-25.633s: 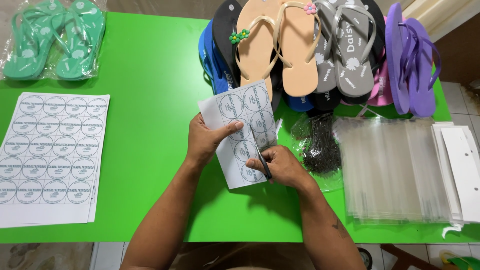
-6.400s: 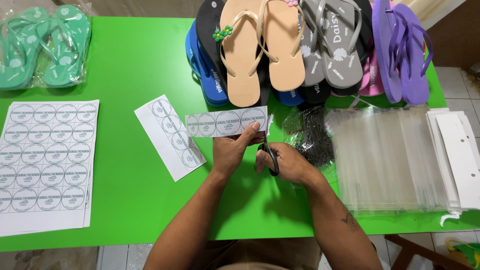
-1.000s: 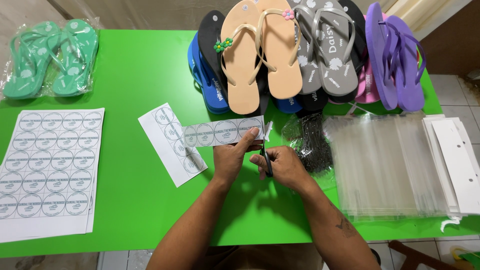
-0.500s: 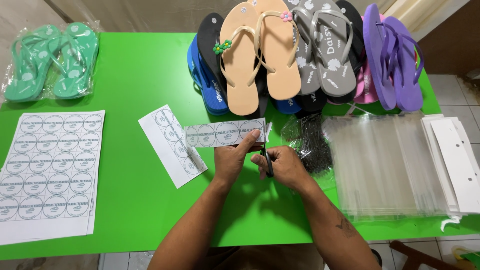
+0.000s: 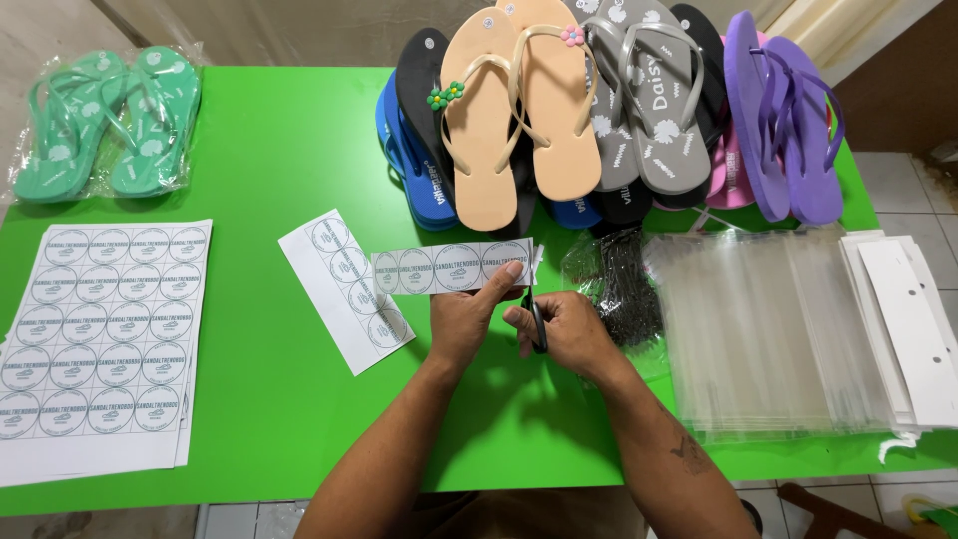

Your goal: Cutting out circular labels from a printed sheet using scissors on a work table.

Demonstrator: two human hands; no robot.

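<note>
Paper in strip form, printed with a row of round labels (image 5: 451, 269), lies flat just above the middle of the green table (image 5: 269, 170), and we pinch its right end under our left hand (image 5: 467, 317), thumb and fingers pressed together on it. Our right hand (image 5: 559, 331) is closed around black scissors (image 5: 538, 321) set at the strip's right edge. A second cut strip (image 5: 344, 289) lies just left, partly beneath the first. Full label sheets (image 5: 95, 349) rest at far left, bagged green sandals (image 5: 110, 120) above them. Assorted flip-flops (image 5: 599, 110) are stacked ahead; clear plastic bags (image 5: 768, 334) lie right.
</note>
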